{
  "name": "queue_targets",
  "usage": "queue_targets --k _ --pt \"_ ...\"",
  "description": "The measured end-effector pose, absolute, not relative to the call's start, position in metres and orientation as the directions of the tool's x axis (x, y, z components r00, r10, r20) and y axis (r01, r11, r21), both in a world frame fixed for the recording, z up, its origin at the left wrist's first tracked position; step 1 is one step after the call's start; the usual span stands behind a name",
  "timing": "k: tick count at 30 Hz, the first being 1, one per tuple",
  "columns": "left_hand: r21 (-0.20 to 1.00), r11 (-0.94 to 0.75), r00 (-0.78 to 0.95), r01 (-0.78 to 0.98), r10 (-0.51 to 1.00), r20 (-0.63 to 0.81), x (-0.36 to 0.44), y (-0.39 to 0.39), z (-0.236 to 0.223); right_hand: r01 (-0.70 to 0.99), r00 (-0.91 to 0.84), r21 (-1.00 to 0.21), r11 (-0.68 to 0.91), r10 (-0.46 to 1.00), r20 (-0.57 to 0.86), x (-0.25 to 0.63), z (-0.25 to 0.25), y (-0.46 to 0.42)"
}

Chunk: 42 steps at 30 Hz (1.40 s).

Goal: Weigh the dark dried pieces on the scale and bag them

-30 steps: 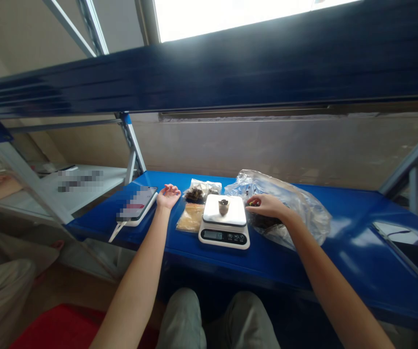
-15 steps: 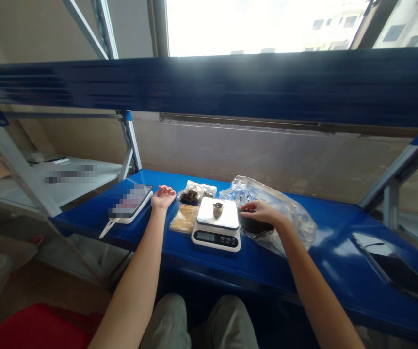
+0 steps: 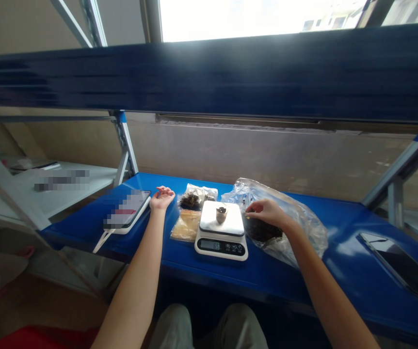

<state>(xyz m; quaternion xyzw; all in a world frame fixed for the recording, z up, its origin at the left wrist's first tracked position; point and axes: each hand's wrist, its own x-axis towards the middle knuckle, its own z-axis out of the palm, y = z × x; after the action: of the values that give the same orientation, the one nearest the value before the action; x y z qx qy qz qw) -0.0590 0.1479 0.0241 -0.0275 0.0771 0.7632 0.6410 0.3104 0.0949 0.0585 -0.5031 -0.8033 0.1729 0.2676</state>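
- The small cup (image 3: 221, 218) stands upright on the plate of the kitchen scale (image 3: 234, 224), with dark matter showing at its rim. It appears best left upright and untouched while the reading settles.
- The right hand (image 3: 266, 212) is over the near-left part of the clear plastic bag (image 3: 310, 233), just beside the scale. Its fingers are drawn into a narrow pinch. A yellow speck (image 3: 248, 216) shows at the fingertips; it is too small to identify, and whether it is gripped cannot be told.
- Dark loose material (image 3: 266, 231) lies in the bag below that hand. Small pinches are advisable, since crumbs could scatter if lifted in bulk.
- The left hand (image 3: 162, 198) is palm up with fingers loosely curled, holding nothing visible, near the phone (image 3: 131, 208). It could hold the bag's edge away from the scale, as a bag leaning on the plate would disturb the weight.
- The display (image 3: 211, 245) is lit, but its digits are too small to read with certainty. It should be checked with both hands clear of the plate.
- The tan packet (image 3: 185, 226) lies close beside the scale on the blue shelf (image 3: 343, 213); it, too, should be kept off the plate.
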Motion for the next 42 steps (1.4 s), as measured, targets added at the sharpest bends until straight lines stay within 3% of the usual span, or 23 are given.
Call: queue_targets --k 10,18,22,28,35,42 --pt "0.329 -0.121 -0.168 -0.936 0.979 -0.117 -0.049 0.155 0.016 0.617 -0.047 -0.633 0.467 0.825 0.564 0.281 0.057 0.095" --pt "0.436 -0.141 -0.22 -0.889 0.966 -0.137 -0.045 0.156 0.015 0.58 -0.003 -0.66 0.478 0.811 0.585 0.276 0.054 0.097" --pt "0.478 -0.14 -0.252 -0.867 0.951 -0.179 -0.041 0.151 0.015 0.489 0.048 -0.745 0.454 0.838 0.543 0.277 0.051 0.1" --pt "0.505 -0.151 -0.317 -0.85 0.912 -0.261 -0.033 0.141 0.018 0.268 -0.008 -0.804 0.531 0.835 0.55 0.252 0.049 0.091" --pt "0.463 -0.159 -0.288 -0.872 0.931 -0.223 -0.035 0.141 0.016 0.394 -0.182 -0.667 0.633 0.765 0.618 0.235 0.052 0.079" --pt "0.483 -0.137 -0.28 -0.865 0.93 -0.239 -0.035 0.146 0.017 0.405 -0.248 -0.663 0.629 0.774 0.582 0.232 0.05 0.075"
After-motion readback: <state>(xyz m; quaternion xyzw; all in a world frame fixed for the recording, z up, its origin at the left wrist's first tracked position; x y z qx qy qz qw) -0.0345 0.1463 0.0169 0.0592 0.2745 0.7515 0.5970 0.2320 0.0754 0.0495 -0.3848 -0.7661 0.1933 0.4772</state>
